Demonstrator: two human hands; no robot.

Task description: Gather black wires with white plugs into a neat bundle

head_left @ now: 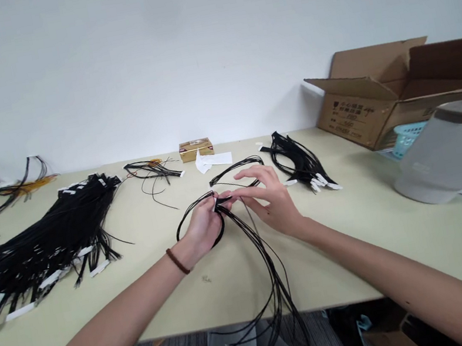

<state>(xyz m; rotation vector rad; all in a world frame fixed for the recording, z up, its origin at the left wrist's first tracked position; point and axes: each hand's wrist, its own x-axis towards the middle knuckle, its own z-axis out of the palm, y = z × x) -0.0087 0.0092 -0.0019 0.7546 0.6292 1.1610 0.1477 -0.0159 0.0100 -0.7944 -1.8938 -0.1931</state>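
My left hand (205, 222), with a brown band at its wrist, is closed around a bundle of black wires near a small white connector (215, 203). From there the black wires (270, 267) hang over the table's front edge, their loose ends above my lap. My right hand (272, 201) is beside it on the right, thumb and index finger pinched on a thin dark wire (249, 214) close to the connector, the other fingers raised. Behind both hands lies a looped bundle of black wires (238, 164).
A large pile of black wire harnesses (54, 234) covers the left. Smaller bundles (298, 164) (154, 168) lie farther back. A gold tissue box (195, 150) stands at the wall. On the right are an open cardboard box (363, 114), a blue basket (406, 139) and a grey container (438, 157).
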